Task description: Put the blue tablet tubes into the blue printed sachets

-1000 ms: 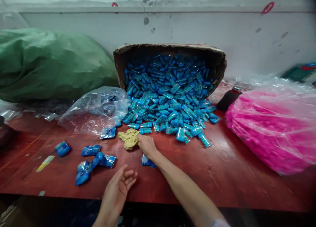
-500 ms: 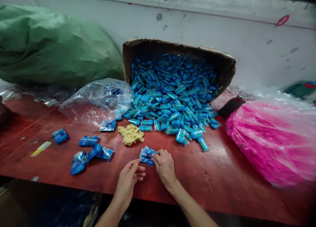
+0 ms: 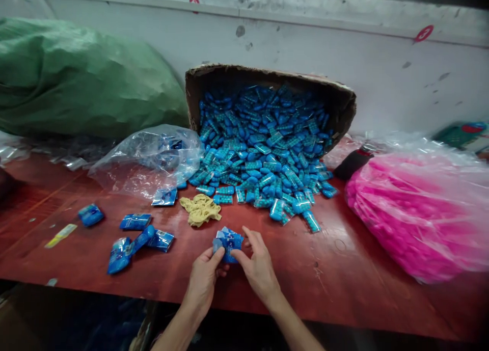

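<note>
My left hand [image 3: 205, 277] pinches a few blue printed packets [image 3: 228, 243] between thumb and fingers at the lower left side. They look flat and overlap, fanned out a little above the red tabletop. My right hand [image 3: 259, 269] is at their right edge, its thumb touching the front packet and its index finger spread away. Its other fingers are partly hidden. Just beyond the hands lies a crumpled yellow cloth-like piece [image 3: 200, 210]. To the left, several filled blue packets [image 3: 135, 221] lie scattered on the table.
A tipped cardboard box [image 3: 346, 109] spills many small blue clear-wrapped pieces [image 3: 263, 162] onto the red table [image 3: 290, 290]. Left of it are a clear plastic bag [image 3: 126, 162] and a large green sack [image 3: 87, 81]. A bag of bright pink pieces [image 3: 405, 213] and a dark bottle [image 3: 353, 162] stand right.
My left hand has moved up and now grips the packets, which are turned more toward me. My right hand has loosened its pinch and spread its thumb and index finger.
</note>
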`<state>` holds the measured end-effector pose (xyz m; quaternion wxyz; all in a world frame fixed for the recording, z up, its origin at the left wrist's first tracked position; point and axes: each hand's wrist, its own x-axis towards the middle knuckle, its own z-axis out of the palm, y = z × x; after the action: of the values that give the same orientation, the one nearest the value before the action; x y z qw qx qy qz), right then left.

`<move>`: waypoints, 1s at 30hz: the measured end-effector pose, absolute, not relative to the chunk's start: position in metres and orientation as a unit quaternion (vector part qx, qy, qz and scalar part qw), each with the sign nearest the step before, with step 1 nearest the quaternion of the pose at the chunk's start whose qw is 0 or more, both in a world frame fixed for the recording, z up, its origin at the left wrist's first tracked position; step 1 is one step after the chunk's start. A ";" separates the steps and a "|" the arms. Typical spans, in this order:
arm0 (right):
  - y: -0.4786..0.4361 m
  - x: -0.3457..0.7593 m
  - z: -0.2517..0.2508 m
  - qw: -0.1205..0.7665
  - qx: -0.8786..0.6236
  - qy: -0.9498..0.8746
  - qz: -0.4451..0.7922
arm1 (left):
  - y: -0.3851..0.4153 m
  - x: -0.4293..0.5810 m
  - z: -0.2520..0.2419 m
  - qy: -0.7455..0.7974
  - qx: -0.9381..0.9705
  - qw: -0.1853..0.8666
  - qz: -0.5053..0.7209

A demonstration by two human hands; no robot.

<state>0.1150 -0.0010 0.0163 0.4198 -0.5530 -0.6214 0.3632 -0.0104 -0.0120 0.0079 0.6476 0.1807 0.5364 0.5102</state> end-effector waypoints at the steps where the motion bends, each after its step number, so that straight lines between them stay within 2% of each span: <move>1: 0.003 0.114 0.014 0.425 -0.549 -0.581 0.425 | -0.011 -0.009 0.008 0.537 0.178 0.646 0.512; 3: 0.010 0.112 0.009 0.421 -0.531 -0.531 0.509 | -0.010 -0.006 0.006 0.537 0.177 0.642 0.518; 5: 0.013 0.108 0.004 0.425 -0.524 -0.514 0.529 | -0.010 -0.003 0.004 0.540 0.181 0.635 0.522; 12: 0.005 0.097 -0.002 0.458 -0.557 -0.486 0.494 | -0.005 0.002 -0.006 0.587 0.199 0.576 0.532; 18: 0.004 0.092 -0.002 0.446 -0.630 -0.488 0.406 | 0.004 0.012 0.001 0.562 0.133 0.615 0.536; 22: 0.005 0.094 -0.004 0.460 -0.646 -0.463 0.396 | 0.008 0.017 0.000 0.568 0.135 0.606 0.541; 30: 0.009 0.101 -0.001 0.523 -0.557 -0.376 0.523 | 0.012 0.013 -0.002 0.601 0.193 0.594 0.499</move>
<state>0.1012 0.0089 -0.0009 0.5233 -0.5574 -0.3762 0.5234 0.0131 0.0124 -0.0021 0.5940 0.1928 0.6007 0.4991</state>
